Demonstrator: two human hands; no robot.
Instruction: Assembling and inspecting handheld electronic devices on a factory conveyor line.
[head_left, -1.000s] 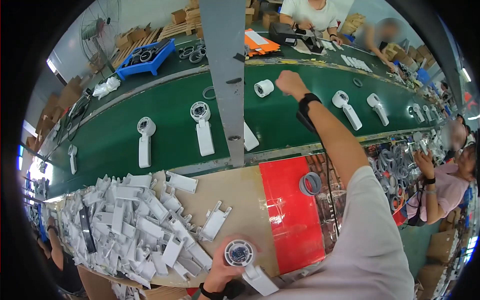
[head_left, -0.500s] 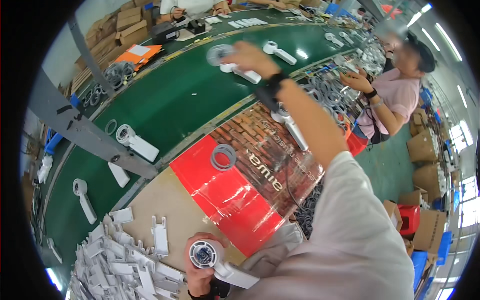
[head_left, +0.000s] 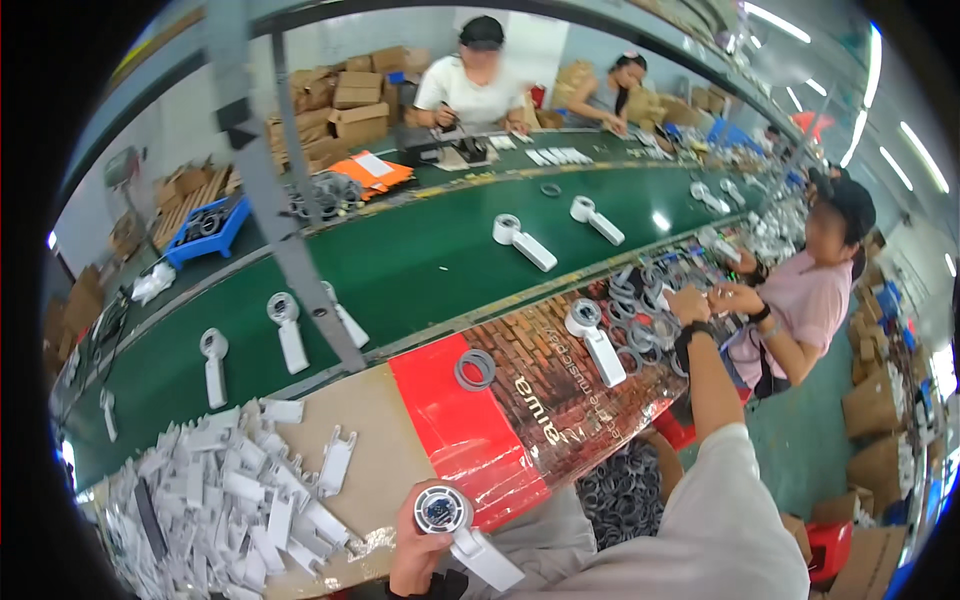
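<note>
My left hand (head_left: 418, 545), low in the middle, is closed round a white handheld fan body (head_left: 488, 560). Its round head faces up, showing a circuit board inside, and its handle slants down to the right. At the right, my right hand (head_left: 688, 303) reaches over a pile of grey rings (head_left: 630, 310), close beside a co-worker's hand (head_left: 735, 298). Its fingers look bent together; what is in them is too small to make out. Another white fan body (head_left: 597, 345) lies on the printed box sheet (head_left: 500, 425), with several grey rings (head_left: 475, 370) stacked to its left.
A heap of white plastic handle shells (head_left: 220, 500) covers the near left table. The green conveyor (head_left: 400, 280) carries several fan bodies (head_left: 525, 242) behind a grey metal post (head_left: 290, 260). A container of dark rings (head_left: 620, 495) stands below the table edge. Co-workers sit beyond and at right.
My right hand has left the conveyor, where it held a round translucent piece above a fan body, and moved right to the ring pile. The left hand still holds its fan body. The view has shifted.
</note>
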